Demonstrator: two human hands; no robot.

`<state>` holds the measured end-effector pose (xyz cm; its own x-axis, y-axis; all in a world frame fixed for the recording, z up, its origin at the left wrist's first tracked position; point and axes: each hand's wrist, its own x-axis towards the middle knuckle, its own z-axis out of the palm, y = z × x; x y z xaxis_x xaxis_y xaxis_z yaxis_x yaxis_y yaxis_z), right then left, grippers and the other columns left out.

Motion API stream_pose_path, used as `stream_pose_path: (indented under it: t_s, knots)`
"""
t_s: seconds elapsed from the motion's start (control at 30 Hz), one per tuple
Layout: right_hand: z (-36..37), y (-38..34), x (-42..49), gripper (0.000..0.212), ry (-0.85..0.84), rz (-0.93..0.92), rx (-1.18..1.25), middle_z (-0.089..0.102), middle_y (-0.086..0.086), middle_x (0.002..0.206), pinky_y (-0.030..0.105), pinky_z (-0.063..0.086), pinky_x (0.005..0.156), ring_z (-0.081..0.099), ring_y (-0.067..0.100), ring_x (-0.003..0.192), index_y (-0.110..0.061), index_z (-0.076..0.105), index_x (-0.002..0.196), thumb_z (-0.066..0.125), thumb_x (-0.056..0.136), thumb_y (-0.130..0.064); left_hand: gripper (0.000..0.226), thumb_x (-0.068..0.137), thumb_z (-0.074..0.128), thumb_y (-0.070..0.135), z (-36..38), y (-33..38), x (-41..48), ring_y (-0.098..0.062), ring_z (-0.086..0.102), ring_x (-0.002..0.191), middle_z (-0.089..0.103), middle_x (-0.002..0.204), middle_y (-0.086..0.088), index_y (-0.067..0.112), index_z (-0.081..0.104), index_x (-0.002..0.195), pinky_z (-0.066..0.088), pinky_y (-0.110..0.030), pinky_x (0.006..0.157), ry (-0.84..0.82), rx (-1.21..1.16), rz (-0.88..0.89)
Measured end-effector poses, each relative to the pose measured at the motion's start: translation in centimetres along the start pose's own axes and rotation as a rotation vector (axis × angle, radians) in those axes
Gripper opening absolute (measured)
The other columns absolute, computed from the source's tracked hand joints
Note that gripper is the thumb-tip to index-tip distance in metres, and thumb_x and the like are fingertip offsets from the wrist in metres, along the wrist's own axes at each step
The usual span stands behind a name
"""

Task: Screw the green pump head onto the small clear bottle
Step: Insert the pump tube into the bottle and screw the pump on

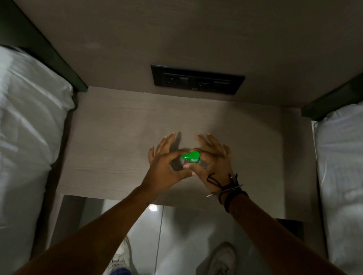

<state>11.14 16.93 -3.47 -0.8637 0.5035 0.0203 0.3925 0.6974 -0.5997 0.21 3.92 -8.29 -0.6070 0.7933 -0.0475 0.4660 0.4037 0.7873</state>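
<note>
The green pump head (191, 156) shows between my two hands above the middle of the bedside table (115, 132). Under it, the small clear bottle (203, 164) is mostly hidden; only a bit of clear plastic shows by my right thumb. My left hand (165, 163) pinches the pump head's left side with thumb and forefinger, the other fingers spread. My right hand (212, 162) wraps the bottle from the right, its fingers fanned out past the pump head. Whether the pump head is seated on the bottle's neck cannot be told.
A black socket panel (197, 80) is set in the wall behind the table. White bedding lies on a bed at the left (18, 124) and another at the right (347, 167). Below the table's front edge are a glossy floor and my white shoes (220, 266).
</note>
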Motion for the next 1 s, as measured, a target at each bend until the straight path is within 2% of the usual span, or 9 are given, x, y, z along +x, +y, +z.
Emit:
stream_pose_path:
  t_s: [0.17,0.3,0.43,0.57,0.7,0.77,0.87,0.93,1.0]
  knots:
    - [0.1,0.0,-1.0,0.045,0.084,0.108,-0.15,0.064,0.007,0.126,0.059,0.038,0.095,0.053,0.031,0.121,-0.016,0.073,0.09,0.071,0.065,-0.053,0.034,0.07,0.063,0.057,1.5,0.8,0.5,-0.02,0.003,0.145,0.018,0.157,0.001,0.032,0.066,0.093,-0.003,-0.056,0.11,-0.012,0.119,0.05]
    - [-0.4,-0.6,-0.5,0.05,0.171,0.128,-0.223,0.07,0.01,0.11,0.054,0.043,0.087,0.062,0.031,0.106,-0.014,0.073,0.083,0.081,0.057,-0.055,0.043,0.064,0.082,0.041,-0.6,0.3,3.5,-0.025,-0.004,0.144,0.009,0.158,0.002,0.031,0.067,0.104,-0.002,-0.061,0.109,-0.242,0.197,0.175]
    - [-0.6,-0.9,0.2,0.047,0.175,0.165,-0.227,0.068,0.014,0.113,0.056,0.041,0.09,0.06,0.033,0.108,-0.009,0.073,0.081,0.082,0.061,-0.05,0.046,0.065,0.084,0.034,-1.2,0.7,5.1,-0.024,-0.005,0.144,0.008,0.158,0.002,0.035,0.065,0.107,-0.008,-0.053,0.109,-0.342,0.226,0.13]
    - [-1.4,-1.1,0.2,0.06,0.119,0.166,-0.202,0.062,0.013,0.124,0.054,0.04,0.093,0.054,0.032,0.116,-0.013,0.072,0.092,0.078,0.057,-0.062,0.045,0.065,0.083,0.03,-1.0,-0.1,4.4,-0.021,-0.006,0.142,0.006,0.155,0.008,0.034,0.066,0.107,-0.007,-0.053,0.107,-0.321,0.195,0.174]
    - [-4.2,-0.7,0.9,0.07,-0.088,-0.019,-0.026,0.029,0.017,0.152,0.062,0.028,0.107,0.028,0.034,0.137,-0.023,0.046,0.134,0.058,0.073,-0.055,0.049,0.065,0.081,0.044,-0.6,-0.4,4.0,-0.015,-0.011,0.142,0.0,0.152,0.015,0.036,0.064,0.11,-0.008,-0.052,0.109,-0.267,0.231,0.192]
    - [-6.1,-0.5,2.0,0.059,-0.22,-0.201,-0.113,0.02,0.017,0.155,0.065,0.024,0.106,0.022,0.037,0.139,-0.03,0.045,0.134,0.058,0.078,-0.044,0.055,0.065,0.079,0.05,-0.6,-0.4,3.6,-0.015,-0.009,0.142,0.004,0.154,0.012,0.035,0.063,0.115,-0.01,-0.049,0.109,-0.238,0.176,0.21]
    - [-8.2,-1.3,4.0,0.052,-0.386,-0.461,-0.399,0.029,0.016,0.153,0.073,0.029,0.098,0.03,0.045,0.134,-0.036,0.059,0.119,0.077,0.071,-0.026,0.061,0.065,0.079,0.049,-0.6,-0.2,3.4,-0.021,-0.001,0.143,0.015,0.155,0.001,0.029,0.061,0.12,-0.007,-0.052,0.109,-0.199,0.135,0.224]
    - [-8.9,-2.6,5.1,0.044,-0.441,-0.544,-0.541,0.036,0.012,0.15,0.073,0.029,0.097,0.034,0.044,0.133,-0.037,0.065,0.109,0.081,0.07,-0.027,0.063,0.066,0.078,0.05,-0.7,0.2,3.5,-0.021,-0.003,0.141,0.016,0.157,-0.005,0.031,0.059,0.123,-0.009,-0.051,0.108,-0.217,0.188,0.207]
    - [-9.0,-3.3,5.8,0.033,-0.466,-0.567,-0.651,0.03,0.004,0.154,0.069,0.021,0.104,0.025,0.038,0.139,-0.039,0.064,0.11,0.073,0.078,-0.038,0.061,0.068,0.077,0.051,-0.8,0.3,3.6,-0.018,-0.006,0.141,0.015,0.158,-0.006,0.034,0.058,0.123,-0.011,-0.049,0.108,-0.236,0.208,0.19]
